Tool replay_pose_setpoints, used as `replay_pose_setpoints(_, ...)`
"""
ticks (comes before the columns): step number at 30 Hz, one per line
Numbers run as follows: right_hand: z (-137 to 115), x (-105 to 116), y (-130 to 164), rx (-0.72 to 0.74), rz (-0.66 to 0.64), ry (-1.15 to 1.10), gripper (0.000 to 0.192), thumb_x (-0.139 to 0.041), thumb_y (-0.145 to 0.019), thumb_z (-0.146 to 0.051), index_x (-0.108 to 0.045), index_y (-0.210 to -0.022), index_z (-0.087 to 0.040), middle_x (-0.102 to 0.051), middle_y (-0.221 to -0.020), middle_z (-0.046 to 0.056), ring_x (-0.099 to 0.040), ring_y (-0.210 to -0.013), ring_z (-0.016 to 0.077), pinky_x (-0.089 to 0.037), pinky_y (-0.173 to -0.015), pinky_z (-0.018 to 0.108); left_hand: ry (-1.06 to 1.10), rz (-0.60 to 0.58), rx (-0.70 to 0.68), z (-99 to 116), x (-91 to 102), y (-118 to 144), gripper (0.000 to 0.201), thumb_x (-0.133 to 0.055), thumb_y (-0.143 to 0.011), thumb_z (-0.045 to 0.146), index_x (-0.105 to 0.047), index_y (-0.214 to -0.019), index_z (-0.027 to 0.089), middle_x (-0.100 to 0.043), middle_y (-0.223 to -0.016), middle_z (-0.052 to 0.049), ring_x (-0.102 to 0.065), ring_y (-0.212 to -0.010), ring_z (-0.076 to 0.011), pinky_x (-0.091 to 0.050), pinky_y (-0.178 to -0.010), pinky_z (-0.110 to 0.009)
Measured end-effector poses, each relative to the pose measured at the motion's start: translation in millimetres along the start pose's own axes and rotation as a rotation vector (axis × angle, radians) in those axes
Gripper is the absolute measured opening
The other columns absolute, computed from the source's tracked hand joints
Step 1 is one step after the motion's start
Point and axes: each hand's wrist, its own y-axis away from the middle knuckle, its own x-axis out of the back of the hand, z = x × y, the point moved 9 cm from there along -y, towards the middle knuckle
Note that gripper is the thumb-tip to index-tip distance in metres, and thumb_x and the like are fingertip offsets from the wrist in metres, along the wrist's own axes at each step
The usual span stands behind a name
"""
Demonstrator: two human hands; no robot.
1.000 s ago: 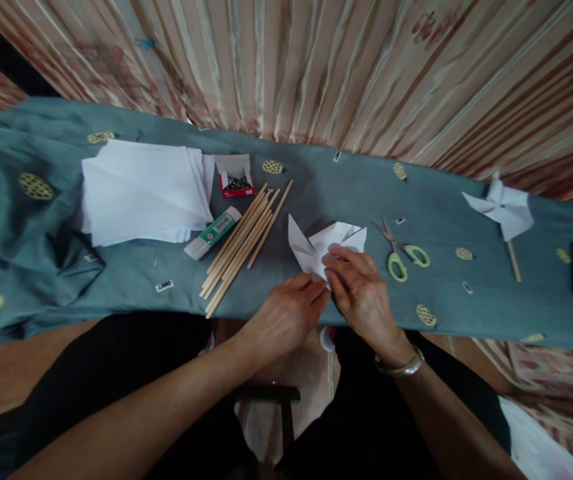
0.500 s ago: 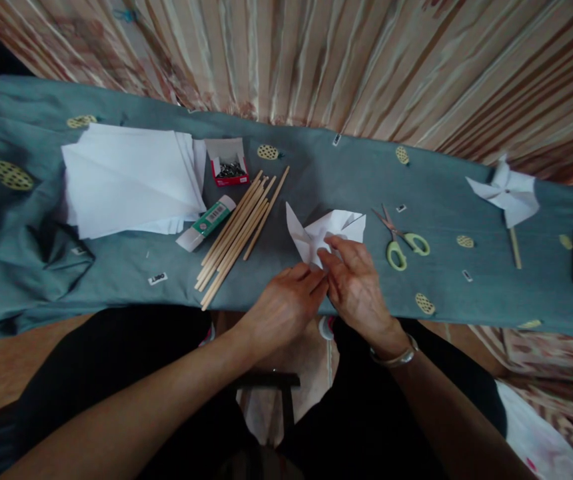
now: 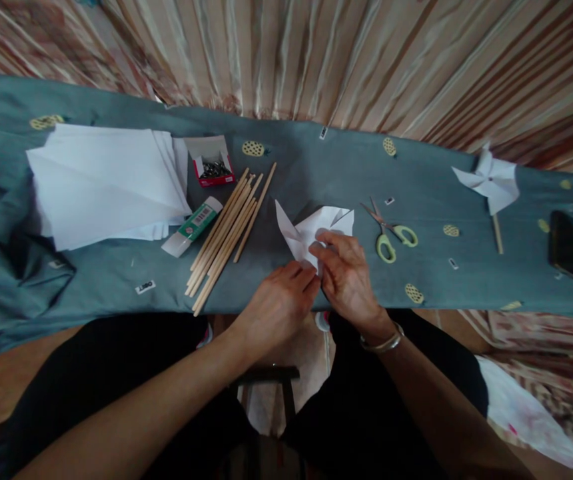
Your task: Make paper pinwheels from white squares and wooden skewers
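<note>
A white paper pinwheel [image 3: 316, 223], its cut corners partly raised, lies near the front edge of the cloth-covered table. My left hand [image 3: 285, 293] has its fingers closed on the pinwheel's near edge. On the right side of the same paper, my right hand [image 3: 349, 277] pinches it with thumb and index finger close to the middle. The fingers hide the near part of the paper. Just right of my hands are scissors [image 3: 385, 233] with green handles, their blades parted. Several wooden sticks [image 3: 229, 240] lie to the left.
Farther left are a stack of white paper [image 3: 106, 180], a red box of small metal pins [image 3: 212, 170] and a green-and-white box [image 3: 194, 225]. At the right lie a pinwheel on a stick [image 3: 494, 180] and a dark phone [image 3: 565, 243]. A striped curtain [image 3: 286, 60] hangs behind the table.
The view has shifted slightly, so the things on the table appear farther left. Both hands keep nearly the same hold on the paper pinwheel.
</note>
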Motion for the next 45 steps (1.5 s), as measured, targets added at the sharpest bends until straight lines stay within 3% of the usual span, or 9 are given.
replay_pose_setpoints(10,12.0,7.7,-3.9,-0.110,0.025,-0.170,0.033,-0.045,-0.091,-0.014,-0.072,-0.106,-0.025,-0.064,-0.118,0.007,-0.057,-0.114,0.0244,-0.051,-0.098,0.047,-0.038,-0.054,0.003,0.3,0.1,-2.7,0.009,-0.054,-0.091,0.014,-0.061,-0.097,0.013,-0.063,-0.101,-0.009,-0.056,-0.093,-0.0236,-0.053,-0.078,-0.036)
replay_pose_setpoints(18,4.5,6.2,-4.6,-0.070,0.005,-0.142,0.034,-0.044,-0.092,-0.012,-0.070,-0.110,-0.023,-0.064,-0.118,0.009,-0.058,-0.113,0.0239,-0.051,-0.097,0.046,-0.014,-0.041,0.012,0.3,0.6,-2.5,0.010,-0.053,-0.092,0.015,-0.061,-0.098,0.012,-0.064,-0.099,-0.008,-0.057,-0.093,-0.0235,-0.053,-0.076,-0.036)
replay_pose_setpoints(22,4.9,2.8,-1.3,-0.022,0.001,-0.053,0.033,-0.044,-0.092,-0.013,-0.067,-0.113,-0.023,-0.059,-0.129,0.010,-0.052,-0.122,0.0267,-0.047,-0.102,0.050,0.012,-0.064,0.026,-1.2,-1.3,-3.3,0.011,-0.053,-0.091,0.014,-0.061,-0.097,0.012,-0.064,-0.100,-0.007,-0.057,-0.094,-0.0236,-0.053,-0.078,-0.036)
replay_pose_setpoints(26,10.7,-0.5,1.1,-0.045,0.008,-0.040,0.034,-0.044,-0.092,-0.014,-0.065,-0.114,-0.030,-0.053,-0.139,0.005,-0.048,-0.128,0.0278,-0.043,-0.105,0.052,0.029,-0.082,0.042,-2.1,-1.5,-4.8,0.009,-0.053,-0.091,0.013,-0.062,-0.094,0.012,-0.064,-0.098,-0.007,-0.057,-0.093,-0.0238,-0.053,-0.077,-0.037)
replay_pose_setpoints(35,9.6,-5.8,3.6,-0.057,0.005,-0.057,0.039,-0.046,-0.092,-0.015,-0.062,-0.121,-0.035,-0.050,-0.145,0.002,-0.046,-0.133,0.0293,-0.041,-0.106,0.055,-0.012,-0.050,0.002,0.8,0.9,-4.5,0.008,-0.055,-0.089,0.012,-0.062,-0.093,0.012,-0.064,-0.098,-0.009,-0.057,-0.091,-0.0229,-0.053,-0.077,-0.036)
replay_pose_setpoints(41,10.8,8.8,2.3,-0.058,0.021,-0.173,0.039,-0.040,-0.092,-0.013,-0.065,-0.119,-0.027,-0.055,-0.140,0.005,-0.051,-0.129,0.0233,-0.044,-0.108,0.048,-0.066,-0.018,-0.011,2.5,4.6,-2.6,0.013,-0.053,-0.091,0.013,-0.062,-0.100,0.010,-0.065,-0.100,-0.010,-0.057,-0.095,-0.0239,-0.053,-0.085,-0.037)
replay_pose_setpoints(45,27.4,24.4,0.3,-0.116,0.093,-0.193,0.038,-0.039,-0.093,-0.014,-0.065,-0.119,-0.025,-0.056,-0.139,0.006,-0.052,-0.130,0.0216,-0.043,-0.109,0.049,-0.056,-0.029,0.001,1.0,5.4,-2.3,0.014,-0.052,-0.092,0.013,-0.061,-0.102,0.010,-0.064,-0.101,-0.010,-0.057,-0.096,-0.0239,-0.054,-0.083,-0.036)
